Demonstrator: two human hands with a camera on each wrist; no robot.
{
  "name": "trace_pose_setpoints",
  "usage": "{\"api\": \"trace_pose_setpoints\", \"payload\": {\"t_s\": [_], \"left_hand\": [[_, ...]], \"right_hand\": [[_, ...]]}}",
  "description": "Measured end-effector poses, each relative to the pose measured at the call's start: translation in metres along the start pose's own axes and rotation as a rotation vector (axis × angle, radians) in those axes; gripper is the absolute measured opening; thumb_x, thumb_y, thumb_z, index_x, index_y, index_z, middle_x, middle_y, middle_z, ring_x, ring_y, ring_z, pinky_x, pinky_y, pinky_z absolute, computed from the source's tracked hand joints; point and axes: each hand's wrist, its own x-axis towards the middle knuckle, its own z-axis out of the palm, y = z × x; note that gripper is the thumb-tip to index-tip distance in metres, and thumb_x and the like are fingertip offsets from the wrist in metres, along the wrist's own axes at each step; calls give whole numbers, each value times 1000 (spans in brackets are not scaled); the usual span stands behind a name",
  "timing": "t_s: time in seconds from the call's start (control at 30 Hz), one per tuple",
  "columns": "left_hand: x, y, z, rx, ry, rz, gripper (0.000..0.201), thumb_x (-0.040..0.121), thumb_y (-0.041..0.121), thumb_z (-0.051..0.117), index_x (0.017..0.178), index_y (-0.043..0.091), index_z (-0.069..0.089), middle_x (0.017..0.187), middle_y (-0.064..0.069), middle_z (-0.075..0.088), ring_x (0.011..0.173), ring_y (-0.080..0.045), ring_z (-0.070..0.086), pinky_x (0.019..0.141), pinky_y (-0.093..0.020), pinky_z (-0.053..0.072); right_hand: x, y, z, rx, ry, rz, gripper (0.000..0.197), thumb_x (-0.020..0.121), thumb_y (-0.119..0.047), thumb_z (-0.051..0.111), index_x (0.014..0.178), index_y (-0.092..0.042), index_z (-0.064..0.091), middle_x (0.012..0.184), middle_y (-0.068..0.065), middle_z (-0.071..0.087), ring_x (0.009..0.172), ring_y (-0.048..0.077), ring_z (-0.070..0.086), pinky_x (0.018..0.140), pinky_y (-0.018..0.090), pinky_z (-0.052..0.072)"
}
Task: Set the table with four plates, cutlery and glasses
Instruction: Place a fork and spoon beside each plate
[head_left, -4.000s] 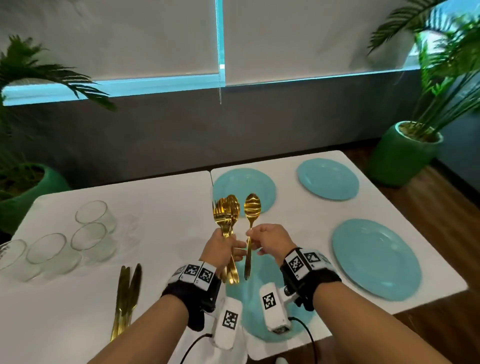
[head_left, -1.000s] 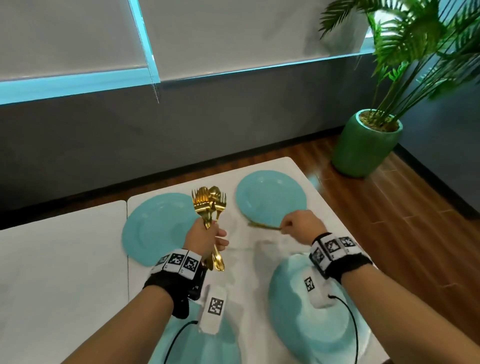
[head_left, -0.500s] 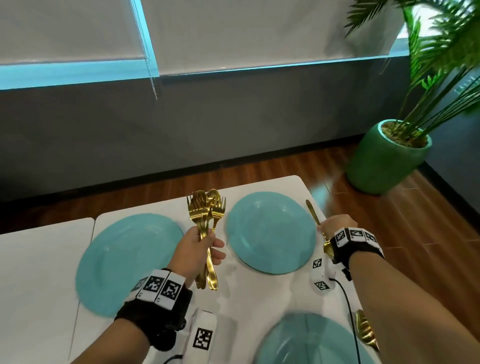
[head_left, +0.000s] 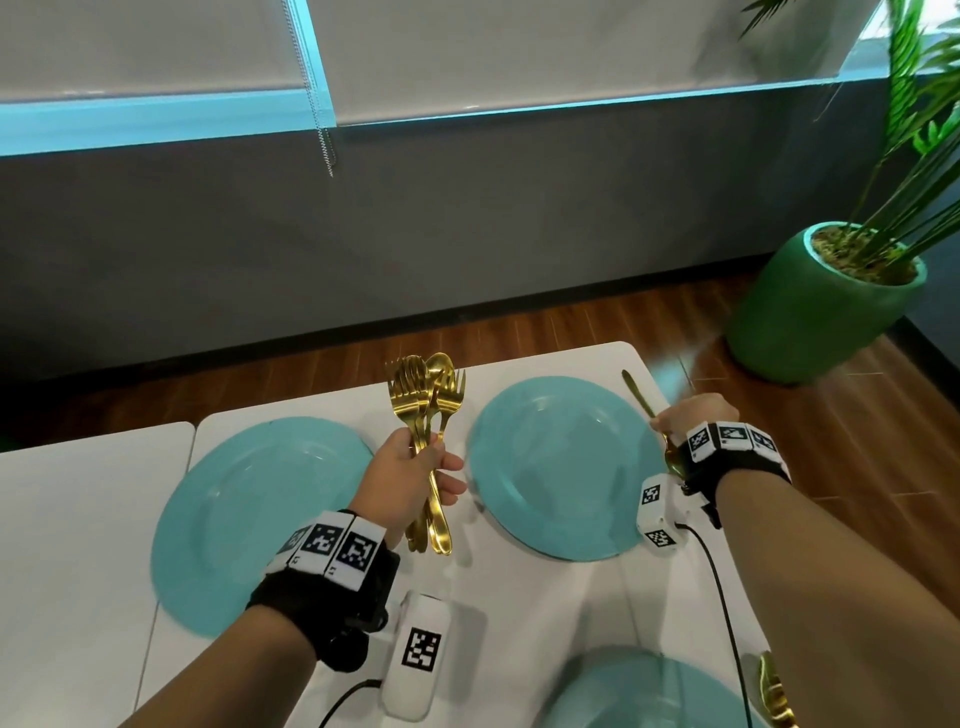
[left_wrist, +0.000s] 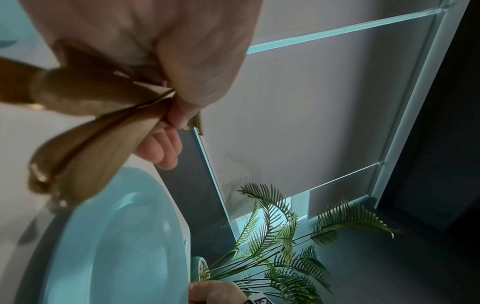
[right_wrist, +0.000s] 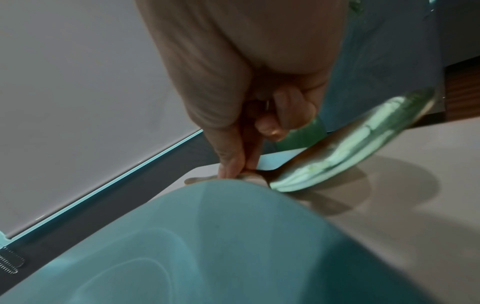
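My left hand (head_left: 415, 470) grips a bunch of gold forks and spoons (head_left: 428, 400) upright above the white table (head_left: 519, 597), between two teal plates. In the left wrist view the bunch's handles (left_wrist: 85, 148) stick out below the curled fingers. My right hand (head_left: 678, 418) pinches a single gold spoon (head_left: 638, 394) just right of the far right plate (head_left: 561, 467), handle pointing away, bowl (right_wrist: 350, 154) toward my wrist. The spoon is low at the table. I cannot tell if it rests on it.
A second teal plate (head_left: 249, 525) lies at the left and a third (head_left: 639, 696) at the near edge, with a gold spoon (head_left: 774, 693) beside it. The table's right edge runs close to my right hand. A green potted plant (head_left: 826, 306) stands on the wooden floor.
My right hand carried one spoon from between the plates to the right side of the far right plate and lowered it there. My left hand still holds the bunch.
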Motion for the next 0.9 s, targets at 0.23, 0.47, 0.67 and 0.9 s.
{"api": "trace_pose_setpoints", "payload": {"t_s": [0.23, 0.47, 0.67, 0.9], "left_hand": [[0, -3, -7, -61, 4, -55, 14, 99, 21, 41, 97, 12, 53, 81, -6, 67, 60, -19, 61, 58, -27, 51], [-15, 0, -16, -156, -8, -115, 14, 99, 13, 38, 94, 12, 51, 78, -11, 67, 54, -19, 56, 48, -26, 43], [-36, -1, -25, -213, -58, -126, 10, 97, 4, 37, 90, 8, 44, 73, -13, 66, 39, -14, 55, 38, -22, 40], [-62, -5, -50, -121, -139, -138, 18, 95, 2, 34, 93, -1, 52, 63, -14, 65, 38, -16, 53, 38, -23, 40]], "right_hand": [[-3, -1, 0, 7, 3, -14, 43, 75, -33, 77, 98, 2, 67, 100, 15, 69, 92, 28, 67, 85, 35, 56], [-73, -29, -27, 111, 128, -436, 25, 93, -28, 56, 107, -12, 69, 106, 9, 70, 99, 26, 64, 77, 26, 46], [-212, -44, 19, 7, 167, -1362, 22, 77, -5, 69, 92, -19, 76, 90, 0, 73, 83, 21, 67, 67, 29, 53], [-252, -39, 45, -209, 138, -1672, 11, 66, -24, 84, 67, -23, 73, 61, -9, 63, 60, 14, 61, 38, 17, 43]]}}
